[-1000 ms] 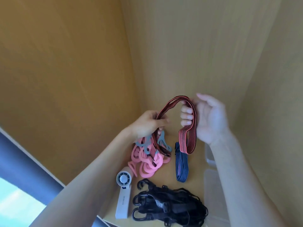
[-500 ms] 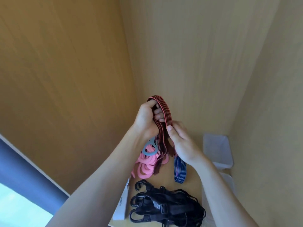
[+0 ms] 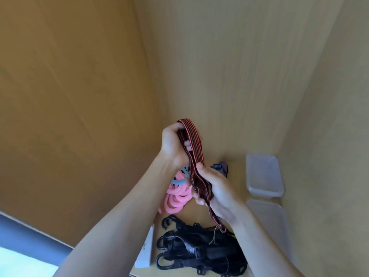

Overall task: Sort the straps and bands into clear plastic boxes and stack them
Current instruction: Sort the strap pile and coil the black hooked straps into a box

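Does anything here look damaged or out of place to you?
A thin loose thread dangles near the lower end of the red striped strap, which the left hand and right hand grip; it may be fraying. The black hooked straps lie in a tangled heap below.

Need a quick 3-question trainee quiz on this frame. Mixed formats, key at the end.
1. True or false: the left hand and right hand both hold the red striped strap.
2. Fill in: the clear boxes sit against the ____ wall.
3. The pink bands lie: A) in a clear box; B) on the shelf, outside the boxes; C) in the right hand.
Key: 1 true; 2 right; 3 B.
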`<state>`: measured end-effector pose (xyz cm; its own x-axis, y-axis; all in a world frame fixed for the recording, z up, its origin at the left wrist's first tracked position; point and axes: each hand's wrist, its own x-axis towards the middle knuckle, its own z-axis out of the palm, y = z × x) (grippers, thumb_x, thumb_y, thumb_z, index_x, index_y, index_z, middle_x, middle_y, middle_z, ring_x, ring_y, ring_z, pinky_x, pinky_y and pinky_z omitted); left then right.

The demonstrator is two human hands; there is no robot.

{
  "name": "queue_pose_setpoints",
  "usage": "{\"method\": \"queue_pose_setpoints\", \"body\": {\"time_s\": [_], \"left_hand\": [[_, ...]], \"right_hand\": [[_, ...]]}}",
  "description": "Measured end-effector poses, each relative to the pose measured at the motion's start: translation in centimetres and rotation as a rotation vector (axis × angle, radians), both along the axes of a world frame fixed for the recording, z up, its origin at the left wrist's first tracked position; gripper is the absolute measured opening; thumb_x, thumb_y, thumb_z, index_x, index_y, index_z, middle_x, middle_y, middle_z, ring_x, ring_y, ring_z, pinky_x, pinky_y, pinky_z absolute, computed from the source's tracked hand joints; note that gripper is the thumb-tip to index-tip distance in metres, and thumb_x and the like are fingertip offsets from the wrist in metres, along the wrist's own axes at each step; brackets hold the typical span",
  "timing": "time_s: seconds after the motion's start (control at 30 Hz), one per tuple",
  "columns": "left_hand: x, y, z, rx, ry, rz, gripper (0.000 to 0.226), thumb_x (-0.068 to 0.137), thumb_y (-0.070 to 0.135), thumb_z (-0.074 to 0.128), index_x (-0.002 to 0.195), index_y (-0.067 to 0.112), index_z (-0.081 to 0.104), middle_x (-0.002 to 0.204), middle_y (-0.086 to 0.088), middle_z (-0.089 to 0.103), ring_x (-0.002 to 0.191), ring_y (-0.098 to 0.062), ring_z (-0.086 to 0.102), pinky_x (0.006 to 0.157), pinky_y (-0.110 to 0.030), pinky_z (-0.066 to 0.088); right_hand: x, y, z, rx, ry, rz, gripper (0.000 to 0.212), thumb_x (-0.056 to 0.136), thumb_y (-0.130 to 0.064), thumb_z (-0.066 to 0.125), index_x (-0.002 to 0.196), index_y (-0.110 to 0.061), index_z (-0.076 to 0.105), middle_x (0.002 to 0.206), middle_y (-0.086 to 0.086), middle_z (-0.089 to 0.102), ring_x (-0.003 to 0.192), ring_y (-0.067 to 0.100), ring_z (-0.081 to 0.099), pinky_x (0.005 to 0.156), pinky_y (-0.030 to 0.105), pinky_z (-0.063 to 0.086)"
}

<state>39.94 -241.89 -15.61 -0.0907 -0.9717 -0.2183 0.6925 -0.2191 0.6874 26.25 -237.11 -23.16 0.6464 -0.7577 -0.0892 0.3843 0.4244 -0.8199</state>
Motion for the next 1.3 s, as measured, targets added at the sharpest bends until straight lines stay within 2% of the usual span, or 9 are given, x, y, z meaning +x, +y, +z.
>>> {"method": "queue_pose_setpoints", "body": {"time_s": [0.1,0.3,0.43,0.6,0.7,0.83,1.0,1.17,1.3], "left_hand": [[0.4,-1.3,-1.7,0.054,-0.118,-0.005,0.014,0.076,0.02,0.041,0.063,0.017,0.038,0.06,0.001,0.029,0.053,-0.014,0.022,0.055,-0.029,0.018],[0.5,-4.0,-5.5,0.157,-0.474,-0.018,0.019,0.089,0.015,0.04,0.096,0.006,0.055,0.085,-0.007,0.058,0.073,-0.019,0.055,0.069,-0.032,0.046],[0.5,-4.2,-8.3,0.171,-0.584,-0.116,0.021,0.093,0.013,0.043,0.097,0.022,0.061,0.098,-0.004,0.071,0.092,-0.022,0.062,0.092,-0.038,0.046],[0.3,-2.8,-11.0,0.167,-0.569,-0.168,0.03,0.091,0.0,0.041,0.102,0.023,0.059,0.088,-0.001,0.072,0.069,-0.011,0.066,0.059,-0.023,0.052],[0.1,-1.4,-12.7,0.182,-0.638,-0.172,0.04,0.084,-0.002,0.05,0.107,0.027,0.063,0.099,-0.005,0.074,0.083,-0.015,0.072,0.069,-0.025,0.056],[0.4,-0.8,-14.5,0.164,-0.713,-0.186,0.053,0.082,-0.018,0.046,0.113,0.022,0.062,0.109,-0.007,0.071,0.102,-0.019,0.068,0.078,-0.023,0.056],[0.8,-1.2,-15.6,0.141,-0.738,-0.161,0.049,0.081,-0.017,0.045,0.12,0.007,0.06,0.119,-0.023,0.067,0.113,-0.032,0.065,0.09,-0.036,0.055],[-0.2,-1.0,-15.8,0.086,-0.772,-0.182,0.054,0.077,-0.015,0.046,0.118,0.018,0.058,0.118,-0.021,0.066,0.105,-0.023,0.066,0.085,-0.033,0.056],[-0.2,0.0,-14.9,0.029,-0.799,-0.236,0.059,0.071,-0.002,0.048,0.128,0.016,0.055,0.121,-0.018,0.065,0.113,-0.027,0.063,0.095,-0.042,0.053]], "right_hand": [[0.5,-0.4,-1.3,0.09,0.023,-0.077,0.026,0.096,-0.034,0.065,0.101,-0.009,0.064,0.081,0.014,0.053,0.048,0.017,0.047,0.037,0.022,0.035],[0.3,-2.6,-3.0,0.167,0.175,-0.365,0.024,0.098,-0.033,0.064,0.098,-0.009,0.061,0.067,0.003,0.056,0.049,0.016,0.047,0.04,0.023,0.038],[0.5,-5.3,-4.4,0.222,0.297,-0.548,0.02,0.1,-0.029,0.061,0.099,-0.009,0.062,0.067,0.003,0.056,0.047,0.014,0.05,0.041,0.024,0.041],[2.6,-8.5,-7.2,0.309,0.436,-0.566,0.021,0.102,-0.03,0.058,0.104,-0.01,0.064,0.064,0.001,0.065,0.046,0.014,0.06,0.041,0.021,0.043],[3.9,-10.0,-9.0,0.355,0.547,-0.586,0.015,0.1,-0.029,0.059,0.102,-0.016,0.066,0.084,0.005,0.074,0.073,0.021,0.072,0.054,0.03,0.053],[4.7,-10.8,-10.1,0.392,0.624,-0.553,0.013,0.099,-0.027,0.059,0.096,-0.017,0.066,0.086,0.005,0.074,0.082,0.023,0.071,0.061,0.035,0.056],[3.9,-9.9,-9.2,0.191,0.828,-0.436,0.028,0.098,-0.035,0.056,0.106,-0.011,0.067,0.106,0.013,0.072,0.099,0.03,0.068,0.098,0.051,0.053],[2.6,-8.9,-5.2,-0.028,0.943,-0.391,0.034,0.096,-0.026,0.057,0.094,0.007,0.066,0.082,0.021,0.07,0.074,0.035,0.064,0.069,0.037,0.045],[3.9,-10.1,-3.2,-0.173,0.955,-0.424,0.017,0.09,-0.007,0.056,0.081,-0.003,0.071,0.078,0.013,0.07,0.074,0.016,0.059,0.071,0.033,0.044]]}}
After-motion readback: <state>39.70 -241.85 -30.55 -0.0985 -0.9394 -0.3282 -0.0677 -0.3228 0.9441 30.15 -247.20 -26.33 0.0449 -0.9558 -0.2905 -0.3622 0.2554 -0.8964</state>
